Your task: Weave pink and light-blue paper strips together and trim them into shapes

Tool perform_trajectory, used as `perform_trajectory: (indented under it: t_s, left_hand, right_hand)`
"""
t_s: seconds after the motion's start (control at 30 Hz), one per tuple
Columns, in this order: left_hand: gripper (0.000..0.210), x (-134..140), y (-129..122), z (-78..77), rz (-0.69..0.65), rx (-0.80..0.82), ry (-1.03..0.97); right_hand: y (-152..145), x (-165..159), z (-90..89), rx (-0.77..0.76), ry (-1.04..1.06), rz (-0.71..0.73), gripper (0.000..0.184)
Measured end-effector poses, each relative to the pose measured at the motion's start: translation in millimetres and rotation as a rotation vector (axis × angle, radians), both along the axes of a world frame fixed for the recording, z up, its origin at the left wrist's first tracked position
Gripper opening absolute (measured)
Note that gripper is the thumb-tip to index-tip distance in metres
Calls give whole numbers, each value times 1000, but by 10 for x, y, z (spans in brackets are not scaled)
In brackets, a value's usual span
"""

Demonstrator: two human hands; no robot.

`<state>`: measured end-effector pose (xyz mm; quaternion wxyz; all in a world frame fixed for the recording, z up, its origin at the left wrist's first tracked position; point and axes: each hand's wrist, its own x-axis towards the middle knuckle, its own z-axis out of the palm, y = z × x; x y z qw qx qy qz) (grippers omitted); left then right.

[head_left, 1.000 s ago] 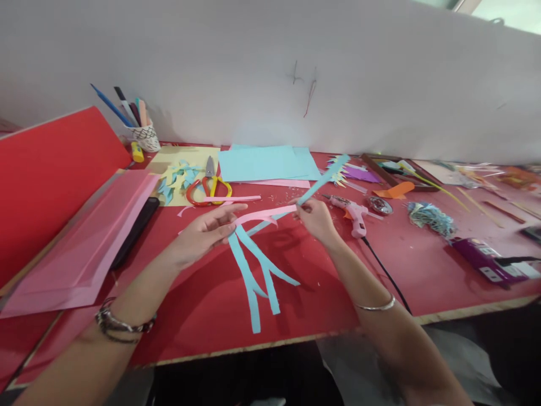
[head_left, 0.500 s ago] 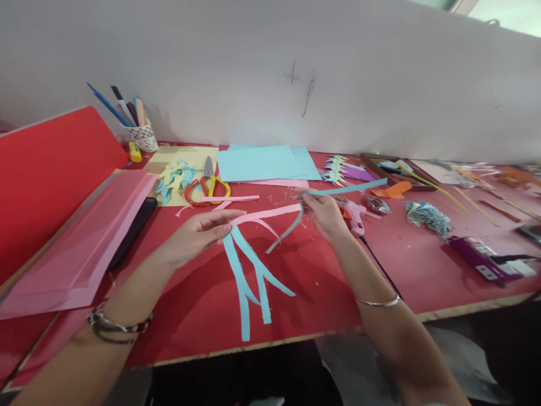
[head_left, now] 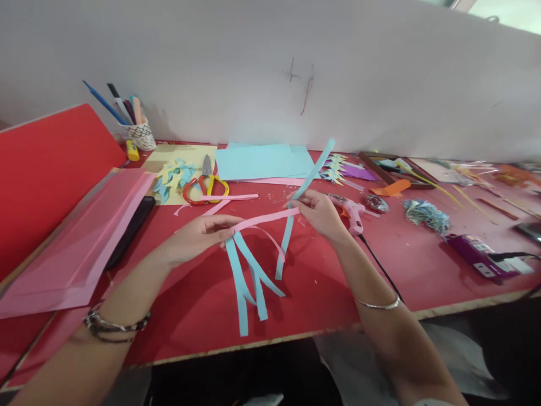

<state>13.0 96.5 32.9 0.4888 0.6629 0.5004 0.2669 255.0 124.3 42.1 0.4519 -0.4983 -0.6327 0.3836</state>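
My left hand (head_left: pixel 211 232) pinches one end of a folded pink paper strip (head_left: pixel 265 219). Several blue paper strips (head_left: pixel 239 287) hang down from the pink one beside my left fingertips. With my right hand (head_left: pixel 318 211) I pinch the pink strip's other end together with a loose blue paper strip (head_left: pixel 313 171). This blue strip crosses the pink one, slanting up to the right and hanging below it. One leg of the pink strip droops between my hands. My fingers partly hide where the strips meet.
Behind my hands lie yellow-and-red scissors (head_left: pixel 206 183), blue paper sheets (head_left: pixel 266 162) and folded paper pieces (head_left: pixel 175 177). Right of my right hand is a pink glue gun (head_left: pixel 353 213) with its cord. Pink sheets (head_left: pixel 80 237) and a pen cup (head_left: pixel 141 135) stand left.
The loose blue strip in my right hand has swung from lying nearly level to steeply upright, crossing the pink strip. My right hand has moved slightly left.
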Motion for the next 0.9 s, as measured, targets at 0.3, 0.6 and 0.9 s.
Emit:
perform_trajectory:
  t_s: [0.3,0.6,0.9]
  left_hand:
    - [40,22,21,-31,-95,-3,84]
    - [25,29,15,-32,-221,27,108]
    - [23,23,33,-69,-227,71,157]
  right_hand:
    - [-43,52,55,69,-238,12,22]
    - [-10,85,66,17,-235,24,25]
    - [43,203,61,270,26,-374,14]
